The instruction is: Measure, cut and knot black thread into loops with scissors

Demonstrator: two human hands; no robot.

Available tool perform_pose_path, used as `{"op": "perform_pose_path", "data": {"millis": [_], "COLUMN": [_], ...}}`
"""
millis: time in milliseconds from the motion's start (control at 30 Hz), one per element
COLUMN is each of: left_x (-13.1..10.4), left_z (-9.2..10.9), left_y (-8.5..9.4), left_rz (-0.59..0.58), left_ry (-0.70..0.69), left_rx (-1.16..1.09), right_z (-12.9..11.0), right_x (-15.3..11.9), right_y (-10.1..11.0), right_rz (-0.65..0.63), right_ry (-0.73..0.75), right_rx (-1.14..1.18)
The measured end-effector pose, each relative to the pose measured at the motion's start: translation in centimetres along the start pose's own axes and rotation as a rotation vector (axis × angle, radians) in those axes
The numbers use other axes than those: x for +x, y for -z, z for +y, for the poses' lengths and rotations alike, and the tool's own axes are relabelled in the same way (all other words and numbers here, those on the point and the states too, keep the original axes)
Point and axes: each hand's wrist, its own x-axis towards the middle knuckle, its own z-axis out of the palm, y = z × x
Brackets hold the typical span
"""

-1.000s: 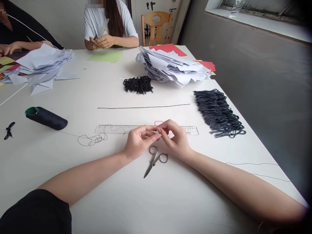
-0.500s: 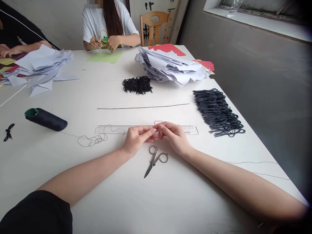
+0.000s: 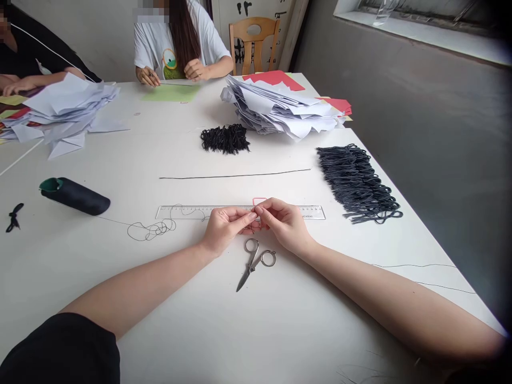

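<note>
My left hand (image 3: 226, 229) and my right hand (image 3: 286, 224) meet fingertip to fingertip over a clear ruler (image 3: 186, 213). Both pinch a thin black thread (image 3: 252, 230), of which only a short end shows below the fingers; the rest is hidden. Open scissors (image 3: 251, 266) lie just below the hands, blade toward me. From a black thread spool (image 3: 82, 197) on its side at the left, loose thread (image 3: 150, 232) runs in tangled loops toward my left hand. A straight black cord (image 3: 235, 175) lies beyond the ruler.
Looped black cords form a small pile (image 3: 225, 140) and a longer row (image 3: 356, 184) at right. Paper stacks stand at far right (image 3: 280, 109) and left (image 3: 76, 101). A co-worker (image 3: 180, 48) sits opposite by a green sheet (image 3: 172, 93); another person sits far left.
My fingertips have drawn slightly closer, the right thumb and finger shifting a little left. Across the table, the co-worker's hands have moved apart. The objects near me stay put.
</note>
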Motion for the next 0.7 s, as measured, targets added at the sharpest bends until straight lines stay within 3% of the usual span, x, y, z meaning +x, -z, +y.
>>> {"op": "perform_pose_path", "data": {"millis": [467,700], "left_x": [-0.03,0.08], "left_z": [0.16,0.17], "left_y": [-0.07,-0.12], "left_rz": [-0.009,-0.047], "left_ry": [-0.039,-0.012], "left_rx": [-0.003,-0.042], "right_z": [-0.08,-0.44], "right_x": [0.06,0.20], "right_y": [0.18,0.05], "right_rz": [-0.055,-0.082], "right_ry": [-0.034,0.025], "right_rx": [0.069,0.103]}}
